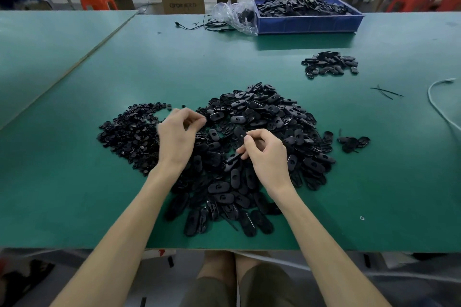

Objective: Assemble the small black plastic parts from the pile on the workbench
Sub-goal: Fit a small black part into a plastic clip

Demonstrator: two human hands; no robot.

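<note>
1. Pile of small round parts (129, 132) lies on the left of the workbench (224, 62); tiny, light, rigid; pinch by the rim with fingertips.
2. Left hand (178, 132) hovers between the two piles, fingers curled, thumb and forefinger tips nearly meeting; blurred, so can't tell if it has a round part.
3. Main pile of oval shells (264, 112) is at centre; stiff moulded plastic, light, loose; probably slides when nudged.
4. Right hand (265, 152) is over that pile and pinches one oval shell (239, 133) at its near end; I'd grip the edges and keep the centre hole free.
</note>
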